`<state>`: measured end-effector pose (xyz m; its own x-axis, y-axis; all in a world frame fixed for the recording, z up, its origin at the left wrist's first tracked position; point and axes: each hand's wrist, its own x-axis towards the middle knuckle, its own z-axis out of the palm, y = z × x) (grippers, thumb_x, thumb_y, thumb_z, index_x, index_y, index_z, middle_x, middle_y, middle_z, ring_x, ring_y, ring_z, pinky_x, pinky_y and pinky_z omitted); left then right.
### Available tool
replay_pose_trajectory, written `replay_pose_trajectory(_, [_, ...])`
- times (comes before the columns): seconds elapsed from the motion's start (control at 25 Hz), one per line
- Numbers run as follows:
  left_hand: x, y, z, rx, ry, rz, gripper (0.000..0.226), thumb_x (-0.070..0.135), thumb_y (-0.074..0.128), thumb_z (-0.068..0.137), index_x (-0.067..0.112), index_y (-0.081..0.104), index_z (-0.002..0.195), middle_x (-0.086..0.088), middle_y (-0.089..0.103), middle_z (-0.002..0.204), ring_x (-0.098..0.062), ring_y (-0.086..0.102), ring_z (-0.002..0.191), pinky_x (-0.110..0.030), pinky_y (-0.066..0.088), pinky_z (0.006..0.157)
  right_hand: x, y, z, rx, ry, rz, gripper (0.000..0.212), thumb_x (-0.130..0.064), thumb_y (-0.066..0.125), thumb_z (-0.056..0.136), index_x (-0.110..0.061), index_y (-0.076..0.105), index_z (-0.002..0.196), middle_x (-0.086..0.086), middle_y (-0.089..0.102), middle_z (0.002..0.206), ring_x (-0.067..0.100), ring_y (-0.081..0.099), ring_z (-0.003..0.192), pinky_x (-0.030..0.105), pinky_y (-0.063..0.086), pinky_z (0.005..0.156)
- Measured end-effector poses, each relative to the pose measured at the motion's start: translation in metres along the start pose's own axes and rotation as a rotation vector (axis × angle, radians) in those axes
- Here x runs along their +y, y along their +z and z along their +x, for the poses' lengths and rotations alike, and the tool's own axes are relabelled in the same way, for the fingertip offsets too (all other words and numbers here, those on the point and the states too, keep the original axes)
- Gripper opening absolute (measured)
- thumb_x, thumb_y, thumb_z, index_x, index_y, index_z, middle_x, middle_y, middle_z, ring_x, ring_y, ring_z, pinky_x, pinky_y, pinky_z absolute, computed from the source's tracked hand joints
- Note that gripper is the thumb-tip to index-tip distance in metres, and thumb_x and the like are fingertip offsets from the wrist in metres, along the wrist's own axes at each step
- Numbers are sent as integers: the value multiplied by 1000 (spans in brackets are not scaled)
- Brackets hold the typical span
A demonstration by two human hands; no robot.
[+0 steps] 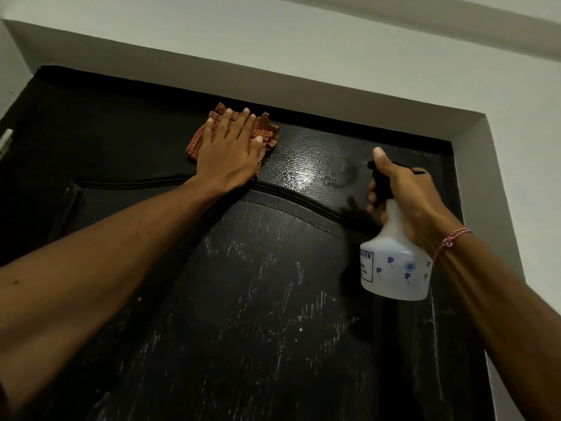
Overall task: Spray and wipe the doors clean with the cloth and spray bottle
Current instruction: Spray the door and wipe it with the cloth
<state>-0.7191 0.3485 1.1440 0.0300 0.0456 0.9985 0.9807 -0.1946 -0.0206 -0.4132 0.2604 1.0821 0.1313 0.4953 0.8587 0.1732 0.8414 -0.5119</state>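
Note:
A dark brown panelled door (258, 299) fills the view, seen from below. My left hand (230, 150) lies flat with straight fingers on an orange checked cloth (268, 130), pressing it against the door just under its top edge. My right hand (406, 196) grips the black trigger head of a white spray bottle (394, 268) with blue flower prints, held upright close to the door's upper right. A wet shiny patch (306, 171) lies on the door between the two hands. White streaks run down the lower panel.
A grey door frame (482, 153) borders the door at the top and right, set in a pale wall (273, 34). A white fitting (6, 141) shows at the door's left edge. A curved raised moulding (303, 202) crosses the door below the cloth.

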Motion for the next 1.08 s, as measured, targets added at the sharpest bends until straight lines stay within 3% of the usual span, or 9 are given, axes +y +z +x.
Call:
replay_pose_trajectory(0.16, [24,5,2,-3,3,2,66,53,12,109,22,10,168,2,4,176,-20,-3,162,-49,-7,130,0,-19,6,-13,-62,-4,56,-64,60,98,-10,74,90,11,80,83,25,77,71,22,47,47])
replay_pose_trajectory(0.36, [60,13,3,-29,58,-2,69,54,9,107,23,11,168,2,6,176,-20,-3,162,-49,-9,129,8,-40,9,-20,-44,4,52,-64,65,95,-12,69,86,4,70,66,23,66,59,23,47,44])
replay_pose_trajectory(0.56, [80,20,-15,-40,249,40,68,55,8,107,25,13,168,4,10,175,-18,4,162,-50,-2,130,26,-71,8,-8,-28,-39,65,-76,58,91,-14,74,89,10,82,88,26,80,79,25,49,50])
replay_pose_trajectory(0.68, [74,20,-31,-52,340,93,68,56,7,107,27,13,168,7,9,175,-15,5,161,-48,1,131,30,-84,3,20,-8,-23,61,-73,59,92,-14,71,87,9,78,80,23,77,69,22,47,42])
replay_pose_trajectory(0.8, [79,20,-23,-51,262,69,69,57,6,106,27,12,168,7,8,175,-14,3,161,-46,0,131,31,-95,1,61,-4,-19,54,-66,61,95,-14,66,82,7,68,68,20,67,54,22,43,38])
replay_pose_trajectory(1.0, [112,29,12,-34,122,24,69,56,6,106,25,9,168,6,5,176,-18,-2,162,-50,-6,130,23,-110,10,55,-26,-36,58,-70,58,95,-14,72,89,8,80,79,20,77,70,25,46,47])
replay_pose_trajectory(1.08, [132,34,19,-42,138,26,68,55,7,107,24,9,168,5,5,176,-20,-3,162,-51,-6,130,21,-111,14,33,-32,-37,57,-70,58,96,-15,72,86,6,79,76,18,76,66,23,46,46])
